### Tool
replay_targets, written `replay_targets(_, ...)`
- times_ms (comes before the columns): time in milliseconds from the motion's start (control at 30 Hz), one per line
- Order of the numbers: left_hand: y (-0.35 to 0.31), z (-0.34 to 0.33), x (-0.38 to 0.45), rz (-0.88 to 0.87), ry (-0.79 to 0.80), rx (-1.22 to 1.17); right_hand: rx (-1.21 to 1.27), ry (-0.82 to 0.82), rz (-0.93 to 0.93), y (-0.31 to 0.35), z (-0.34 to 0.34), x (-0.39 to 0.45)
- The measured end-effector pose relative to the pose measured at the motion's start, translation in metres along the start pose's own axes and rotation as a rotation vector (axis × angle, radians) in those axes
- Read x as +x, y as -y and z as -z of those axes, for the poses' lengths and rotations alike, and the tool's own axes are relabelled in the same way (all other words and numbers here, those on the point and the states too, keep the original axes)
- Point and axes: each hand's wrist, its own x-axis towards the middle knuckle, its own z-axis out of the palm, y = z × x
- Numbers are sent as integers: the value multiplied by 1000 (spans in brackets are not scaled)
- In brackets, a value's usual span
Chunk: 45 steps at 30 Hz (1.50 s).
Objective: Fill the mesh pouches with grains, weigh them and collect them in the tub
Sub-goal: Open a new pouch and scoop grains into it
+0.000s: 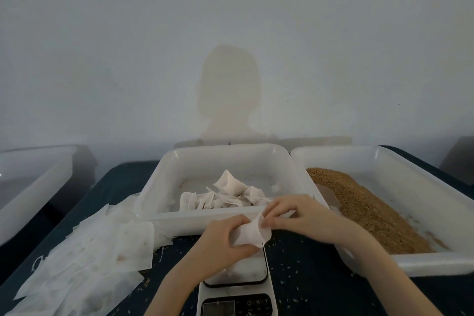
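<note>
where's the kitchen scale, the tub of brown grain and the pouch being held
white digital kitchen scale [237,268], head view, bare part of its weighing plate
white plastic tub of brown grain [436,263], head view, its near rim
white mesh pouch held in both hands [252,235], head view, middle of its bulging body

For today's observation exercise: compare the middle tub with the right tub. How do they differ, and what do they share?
Contents: the middle tub holds a small heap of white pouches; the right tub holds loose brown grain.
Fill: the pouches cover only part of the middle tub's floor; the grain spreads in a long band across the right tub.
Shared: both are white, shallow plastic tubs standing side by side on the dark table.
</note>
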Motion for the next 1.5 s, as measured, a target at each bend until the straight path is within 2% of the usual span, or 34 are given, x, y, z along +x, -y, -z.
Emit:
replay_targets(67,2,-3,2,8,-4,-6,-12,-103,-33,-9,22,-6)
replay_targets(133,4,-5,4,11,-16,12,9,-273,-98,-24,46,-11)
replay_targets(167,5,-6,6,12,-24,19,5,-384,-165,-37,57,-13)
replay_targets(233,5,-8,8,25,-28,25,-160,-574,-360,-72,78,-17)
replay_targets(267,5,-9,9,34,-22,29,-278,-576,-469,-88,85,-19)
replay_targets(300,5,-11,11,41,-14,33,-381,-484,-579,-102,90,-20)
replay_targets(367,6,-15,14,52,-4,44,-492,-176,-759,-122,87,-21)
replay_targets(433,7,-18,16,75,5,78,-445,-3,-829,-130,78,-19)
replay_targets(533,6,-25,20,89,30,102,-358,7,-808,-133,70,-16)
replay_targets(667,7,-30,22,90,35,118,-388,-32,-796,-131,63,-12)
replay_targets(867,7,-30,21,33,37,79,-521,-255,-829,-125,78,-13)
replay_targets(1133,11,-35,23,22,56,148,-660,-244,-903,-112,100,18)
replay_targets(1333,27,-36,22,-9,19,334,-461,-256,-826,-133,84,33)
replay_targets(1500,30,-33,20,32,21,265,-412,-267,-760,-145,100,17)
